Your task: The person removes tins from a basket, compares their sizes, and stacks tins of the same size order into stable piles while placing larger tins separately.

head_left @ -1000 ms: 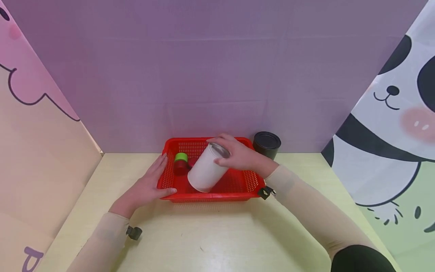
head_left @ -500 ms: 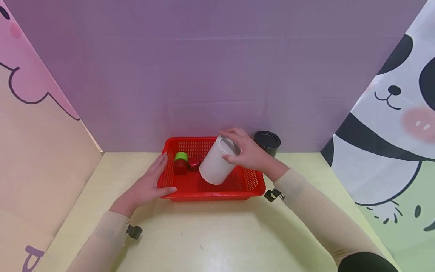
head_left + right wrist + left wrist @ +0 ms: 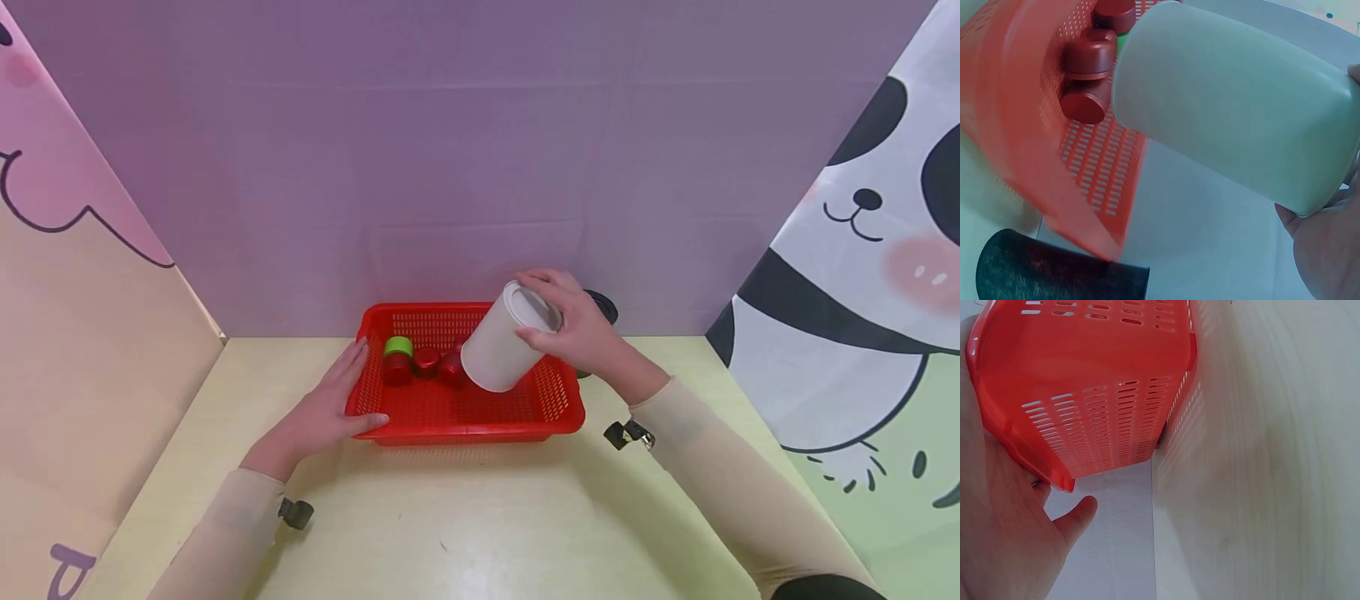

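Note:
My right hand [image 3: 573,325] grips a white canister [image 3: 501,346] round its upper end. The canister leans, with its base towards the left, above the right half of a red plastic basket [image 3: 465,431]. My left hand [image 3: 324,417] rests against the basket's left end, fingers straight along the rim and thumb at the front corner. Inside the basket are small red jars [image 3: 1089,59], lying in a group left of the canister. A bright green piece [image 3: 398,345] sits beside the leftmost red one. The canister hides part of the group.
A black can [image 3: 1060,269] stands just beyond the basket's right back corner, partly behind my right hand in the head view. The pale wooden table [image 3: 450,517] meets a purple backdrop [image 3: 465,167] behind the basket.
The canister has risen and moved right and back in my right hand. More red jars have come into sight in the basket. My left hand has kept its place.

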The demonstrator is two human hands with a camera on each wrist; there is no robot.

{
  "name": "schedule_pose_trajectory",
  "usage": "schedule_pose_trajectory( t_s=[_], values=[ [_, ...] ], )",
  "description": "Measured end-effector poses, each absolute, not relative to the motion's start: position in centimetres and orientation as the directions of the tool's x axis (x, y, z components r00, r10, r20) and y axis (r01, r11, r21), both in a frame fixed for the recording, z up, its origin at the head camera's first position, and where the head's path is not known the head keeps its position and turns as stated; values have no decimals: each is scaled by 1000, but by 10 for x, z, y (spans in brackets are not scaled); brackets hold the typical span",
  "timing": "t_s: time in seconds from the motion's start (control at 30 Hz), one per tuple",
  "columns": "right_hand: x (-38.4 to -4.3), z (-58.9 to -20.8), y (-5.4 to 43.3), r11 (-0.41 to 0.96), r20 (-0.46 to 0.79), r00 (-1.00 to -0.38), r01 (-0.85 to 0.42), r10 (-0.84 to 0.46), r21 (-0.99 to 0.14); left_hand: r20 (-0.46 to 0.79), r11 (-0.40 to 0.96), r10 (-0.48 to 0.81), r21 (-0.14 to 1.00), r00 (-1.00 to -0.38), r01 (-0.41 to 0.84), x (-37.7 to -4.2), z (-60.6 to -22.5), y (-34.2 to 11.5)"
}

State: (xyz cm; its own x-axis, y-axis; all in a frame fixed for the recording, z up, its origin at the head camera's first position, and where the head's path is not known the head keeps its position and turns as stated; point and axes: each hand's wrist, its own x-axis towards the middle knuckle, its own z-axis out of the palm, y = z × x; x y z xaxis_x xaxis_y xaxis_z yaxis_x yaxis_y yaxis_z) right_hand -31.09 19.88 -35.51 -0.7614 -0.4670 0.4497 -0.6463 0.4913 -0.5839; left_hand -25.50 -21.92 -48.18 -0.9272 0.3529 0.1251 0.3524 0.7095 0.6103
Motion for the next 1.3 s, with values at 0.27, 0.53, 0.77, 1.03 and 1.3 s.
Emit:
schedule_pose_trajectory(
  t_s=[0.27,0.53,0.77,1.03,1.3],
  values=[
    [-304,-353,222,513,443,-785,-618,-432,-596,137,710,357,603,-924,363,-253,-479,-218],
    [-291,-346,250,510,444,-802,-597,-400,-619,123,713,354,607,-927,352,-251,-478,-215],
    [-282,-343,271,538,480,-798,-602,-365,-590,114,717,362,600,-925,355,-254,-479,-216],
    [-274,-348,289,573,486,-816,-571,-314,-588,95,732,350,594,-932,335,-251,-477,-218],
    [-265,-352,307,614,498,-827,-540,-261,-575,65,751,343,581,-937,315,-248,-473,-217]
  ],
)
